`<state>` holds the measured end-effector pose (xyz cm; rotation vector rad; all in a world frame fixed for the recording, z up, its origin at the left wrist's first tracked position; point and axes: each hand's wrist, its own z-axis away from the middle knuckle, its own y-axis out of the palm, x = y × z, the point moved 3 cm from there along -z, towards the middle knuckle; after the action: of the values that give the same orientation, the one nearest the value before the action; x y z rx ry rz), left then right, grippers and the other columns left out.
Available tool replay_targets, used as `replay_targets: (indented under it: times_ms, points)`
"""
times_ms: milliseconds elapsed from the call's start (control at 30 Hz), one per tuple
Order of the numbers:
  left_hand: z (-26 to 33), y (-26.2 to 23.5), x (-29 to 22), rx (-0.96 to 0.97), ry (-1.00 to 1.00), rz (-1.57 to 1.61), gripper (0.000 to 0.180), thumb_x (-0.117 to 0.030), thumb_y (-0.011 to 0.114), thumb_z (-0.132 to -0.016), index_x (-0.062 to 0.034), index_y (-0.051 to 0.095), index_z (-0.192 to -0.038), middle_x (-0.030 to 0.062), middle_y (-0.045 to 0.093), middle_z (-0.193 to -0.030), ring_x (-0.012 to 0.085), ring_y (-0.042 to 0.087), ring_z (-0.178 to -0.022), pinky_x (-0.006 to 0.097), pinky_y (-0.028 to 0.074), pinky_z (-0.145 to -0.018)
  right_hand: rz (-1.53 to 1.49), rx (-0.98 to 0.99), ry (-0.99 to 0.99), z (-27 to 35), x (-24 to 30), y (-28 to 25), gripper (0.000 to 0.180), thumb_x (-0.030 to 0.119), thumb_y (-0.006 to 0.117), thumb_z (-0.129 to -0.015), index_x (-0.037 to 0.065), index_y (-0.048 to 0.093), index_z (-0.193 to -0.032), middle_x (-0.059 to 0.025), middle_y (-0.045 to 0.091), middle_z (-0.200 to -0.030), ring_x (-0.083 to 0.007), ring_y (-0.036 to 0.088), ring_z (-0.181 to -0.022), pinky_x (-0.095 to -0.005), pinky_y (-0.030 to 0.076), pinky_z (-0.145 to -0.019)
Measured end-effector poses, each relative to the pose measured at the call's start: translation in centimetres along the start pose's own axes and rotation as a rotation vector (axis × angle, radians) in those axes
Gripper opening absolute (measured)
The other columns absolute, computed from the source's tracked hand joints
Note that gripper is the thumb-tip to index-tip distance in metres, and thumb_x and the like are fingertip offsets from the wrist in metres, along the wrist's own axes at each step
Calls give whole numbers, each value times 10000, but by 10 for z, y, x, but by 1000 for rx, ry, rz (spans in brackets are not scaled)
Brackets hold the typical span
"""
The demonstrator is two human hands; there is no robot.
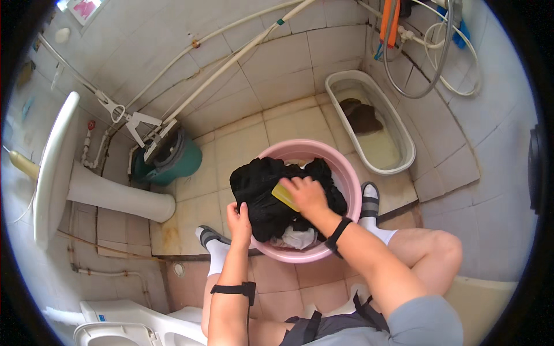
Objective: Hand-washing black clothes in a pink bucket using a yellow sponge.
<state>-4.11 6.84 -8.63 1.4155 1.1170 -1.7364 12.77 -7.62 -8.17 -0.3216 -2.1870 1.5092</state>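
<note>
Black clothing (259,196) lies bunched in a pink basin (353,193) on the floor between my feet. My left hand (239,221) grips the cloth's near-left edge, which hangs over the basin's rim. In my right hand (306,196) is a yellow bar of soap (285,197), pressed flat against the black cloth. A white cloth (295,237) shows under the black one at the basin's near side.
A white tub (408,151) with cloudy water and a dark object stands at the far right. Left of the basin are a green bucket (186,158) with a mop, a sink pedestal (124,193) and a toilet (115,328). A step edge runs across the tiled floor.
</note>
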Motion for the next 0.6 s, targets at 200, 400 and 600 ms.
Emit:
replay_targets:
  times_ms: [200, 400, 600]
  points:
    - [4, 24, 16, -123, -5, 58, 440, -265, 639, -898, 33, 481, -1180, 104, 592, -1064, 179, 541, -999, 286, 411, -896, -251, -90, 243, 21, -3, -2, 481, 330, 491, -921, 171, 445, -1373, -144, 504, -1308, -318, 517, -1076, -469, 446, -837]
    - [0, 21, 8, 132, -118, 194, 372, -204, 610, -914, 19, 517, -1197, 108, 604, -1132, 185, 554, -1039, 311, 422, -918, -187, -139, -69, 19, 19, -4, 507, 307, 589, -864, 213, 460, -1345, -137, 538, -1139, -301, 512, -1016, -438, 416, -838]
    - [12, 23, -11, 83, 25, -5, 308, -188, 565, -931, 12, 548, -1165, 92, 611, -1131, 192, 558, -1025, 308, 424, -912, -96, 22, 149, 1, -1, -15, 478, 321, 589, -866, 253, 471, -1325, -132, 532, -1043, -318, 537, -914, -425, 438, -748]
